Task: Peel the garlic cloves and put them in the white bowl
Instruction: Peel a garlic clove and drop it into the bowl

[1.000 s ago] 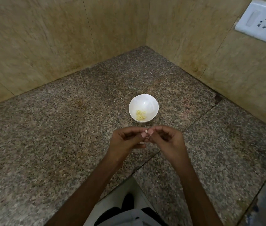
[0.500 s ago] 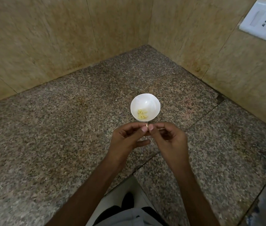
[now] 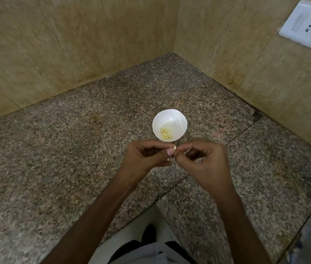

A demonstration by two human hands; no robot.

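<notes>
A small garlic clove [image 3: 174,147] is held just on the person's side of the white bowl [image 3: 178,119]. The left hand [image 3: 143,161] pinches it between thumb and forefinger. The right hand [image 3: 206,164] meets it fingertip to fingertip and pinches the same clove. Thin skin shreds [image 3: 172,163] hang beneath. Inside the bowl lie peeled cloves [image 3: 166,133]. The bowl stands on a granite counter [image 3: 74,149], and a wall socket [image 3: 305,25] is mounted far beyond it to the right.

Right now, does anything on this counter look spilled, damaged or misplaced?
Nothing serious. Thin pale shreds, probably garlic skin, hang between the left hand and right hand; a few lie on the counter. The white bowl stands upright, peeled cloves inside.
</notes>
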